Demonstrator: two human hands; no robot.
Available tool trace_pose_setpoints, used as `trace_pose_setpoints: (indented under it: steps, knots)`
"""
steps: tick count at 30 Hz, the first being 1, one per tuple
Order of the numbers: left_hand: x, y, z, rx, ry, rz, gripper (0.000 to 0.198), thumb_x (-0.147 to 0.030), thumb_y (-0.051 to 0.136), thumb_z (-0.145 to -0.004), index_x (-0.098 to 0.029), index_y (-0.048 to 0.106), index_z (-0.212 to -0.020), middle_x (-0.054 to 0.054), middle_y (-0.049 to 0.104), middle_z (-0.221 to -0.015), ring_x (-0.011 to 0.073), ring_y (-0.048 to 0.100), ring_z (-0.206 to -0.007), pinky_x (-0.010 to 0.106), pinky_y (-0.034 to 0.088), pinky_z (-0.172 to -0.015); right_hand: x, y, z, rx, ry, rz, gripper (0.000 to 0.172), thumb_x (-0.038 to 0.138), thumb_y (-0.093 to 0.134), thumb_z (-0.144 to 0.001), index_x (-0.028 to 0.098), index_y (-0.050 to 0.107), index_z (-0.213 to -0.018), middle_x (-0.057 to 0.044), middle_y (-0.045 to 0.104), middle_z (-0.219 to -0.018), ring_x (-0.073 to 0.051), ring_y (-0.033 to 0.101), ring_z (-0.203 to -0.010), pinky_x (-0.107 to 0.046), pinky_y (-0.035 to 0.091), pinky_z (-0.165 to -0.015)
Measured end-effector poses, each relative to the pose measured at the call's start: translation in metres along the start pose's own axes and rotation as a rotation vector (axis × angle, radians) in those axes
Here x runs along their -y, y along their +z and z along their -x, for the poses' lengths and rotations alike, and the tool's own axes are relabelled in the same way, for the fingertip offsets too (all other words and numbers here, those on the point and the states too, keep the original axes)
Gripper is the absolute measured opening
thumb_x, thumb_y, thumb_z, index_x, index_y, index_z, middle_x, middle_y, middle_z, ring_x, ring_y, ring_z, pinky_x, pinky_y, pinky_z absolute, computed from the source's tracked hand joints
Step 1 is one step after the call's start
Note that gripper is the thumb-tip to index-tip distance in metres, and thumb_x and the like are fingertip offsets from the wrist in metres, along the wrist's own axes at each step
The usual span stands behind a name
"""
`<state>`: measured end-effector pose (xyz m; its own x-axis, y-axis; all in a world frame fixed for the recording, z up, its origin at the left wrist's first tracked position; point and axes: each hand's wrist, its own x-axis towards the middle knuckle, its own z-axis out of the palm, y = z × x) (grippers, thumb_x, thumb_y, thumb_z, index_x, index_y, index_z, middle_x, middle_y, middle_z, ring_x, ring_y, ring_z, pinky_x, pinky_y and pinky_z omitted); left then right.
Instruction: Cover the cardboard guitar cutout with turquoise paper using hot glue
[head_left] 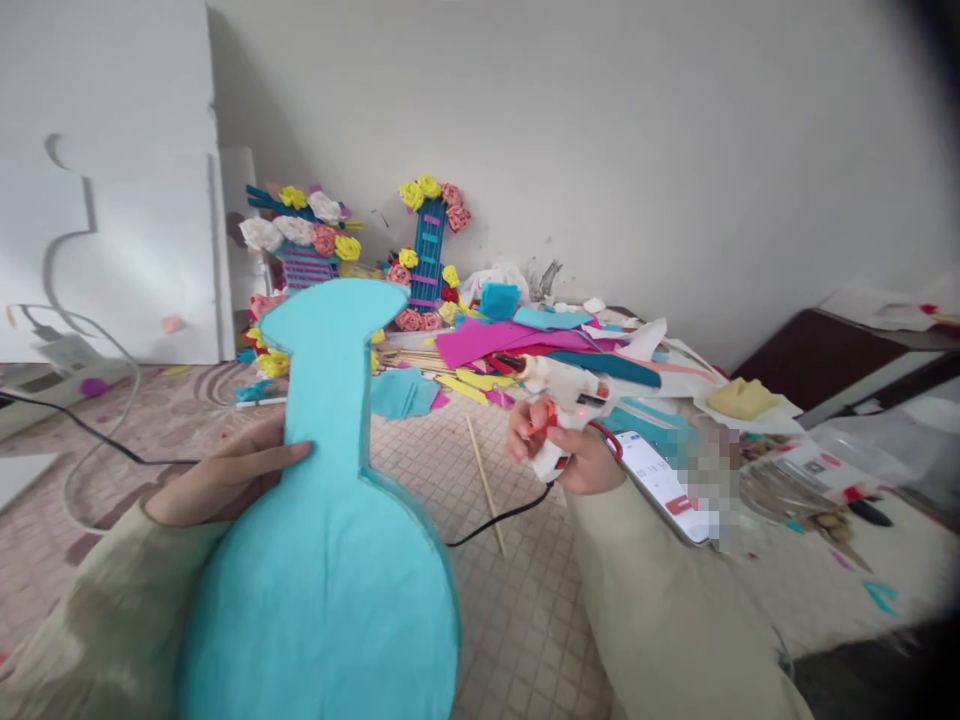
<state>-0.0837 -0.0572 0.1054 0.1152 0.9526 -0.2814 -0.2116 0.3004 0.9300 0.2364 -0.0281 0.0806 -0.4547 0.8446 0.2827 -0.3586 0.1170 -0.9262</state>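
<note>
A large turquoise paper-covered cutout [330,560], with a round body, a narrow neck and a flared top, stands upright in front of me. My left hand [240,465] grips its neck from the left side, thumb on the front face and the other fingers hidden behind. In my right hand [574,450] is a white hot glue gun [566,385], its dark nozzle pointing left toward the cutout but apart from it. A small red light glows on the gun's body, and my fingers wrap round the handle by the orange trigger.
Crepe paper sheets [487,342] in several colours pile up at the back. Decorated pieces with paper flowers [427,255] lean on the wall. A thin wooden stick [486,485] and a black cord [502,518] lie mid-table. A phone [664,485] sits beside my right wrist.
</note>
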Motion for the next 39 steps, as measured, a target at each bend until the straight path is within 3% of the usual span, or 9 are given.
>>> trace_pose_setpoints:
  steps: [4,10,15,18,21,30,39]
  knots:
    - [0.013,-0.012,0.000,-0.044,-0.025,0.033,0.061,-0.022,0.078,-0.051,-0.024,0.060,-0.109,0.007,0.070,-0.091,0.0298,0.066,-0.076,0.033,0.056,-0.062,0.001,-0.004,0.008,0.068,0.017,0.116,0.021,0.036,0.063,-0.068,0.018,0.055,-0.075,-0.004,0.056,-0.076,-0.017,0.056,-0.066,-0.032,0.044,-0.060]
    - [0.015,-0.014,0.007,-0.087,-0.039,-0.006,0.064,-0.023,0.079,-0.049,-0.027,0.060,-0.110,0.006,0.071,-0.089,0.0302,0.066,-0.073,0.034,0.056,-0.060,0.001,0.001,0.016,0.324,0.094,0.345,0.016,0.032,0.056,-0.078,0.016,0.061,-0.080,-0.005,0.061,-0.077,-0.018,0.059,-0.072,-0.031,0.048,-0.064]
    - [0.012,-0.022,0.008,-0.037,-0.033,-0.074,0.070,-0.017,0.079,-0.049,-0.032,0.056,-0.113,0.002,0.071,-0.088,0.0300,0.066,-0.074,0.034,0.057,-0.055,0.000,0.003,0.015,0.326,0.014,0.705,0.013,0.028,0.057,-0.077,0.018,0.064,-0.083,-0.002,0.063,-0.074,-0.016,0.058,-0.070,-0.027,0.048,-0.063]
    - [0.012,-0.028,0.004,0.008,-0.073,-0.107,0.078,-0.006,0.079,-0.045,-0.031,0.055,-0.115,0.001,0.070,-0.094,0.0274,0.065,-0.082,0.027,0.056,-0.059,0.000,0.004,0.011,0.365,-0.024,0.822,0.014,0.026,0.057,-0.077,0.019,0.064,-0.086,-0.002,0.064,-0.075,-0.017,0.058,-0.072,-0.027,0.047,-0.066]
    - [0.015,-0.026,0.002,0.025,-0.025,-0.129,0.075,-0.005,0.078,-0.045,-0.029,0.057,-0.113,0.001,0.070,-0.091,0.0275,0.064,-0.085,0.026,0.056,-0.057,-0.001,0.008,0.008,0.375,-0.012,0.913,0.011,0.026,0.058,-0.074,0.017,0.063,-0.077,0.000,0.061,-0.068,-0.014,0.055,-0.062,-0.025,0.044,-0.059]
    - [0.017,0.000,0.005,-0.074,-0.083,-0.095,0.072,-0.006,0.080,-0.037,-0.025,0.063,-0.104,0.001,0.072,-0.078,0.0291,0.066,-0.078,0.028,0.055,-0.049,-0.010,0.023,0.007,0.383,-0.048,0.937,0.014,0.024,0.055,-0.075,0.016,0.054,-0.062,0.001,0.050,-0.060,-0.012,0.048,-0.056,-0.023,0.038,-0.053]
    - [0.019,-0.004,0.003,-0.051,-0.105,-0.114,0.074,-0.008,0.080,-0.037,-0.025,0.061,-0.106,0.002,0.071,-0.081,0.0303,0.066,-0.076,0.031,0.055,-0.050,-0.013,0.022,0.007,0.387,-0.036,0.905,0.018,0.024,0.055,-0.074,0.016,0.050,-0.058,0.002,0.047,-0.057,-0.011,0.046,-0.054,-0.023,0.036,-0.051]
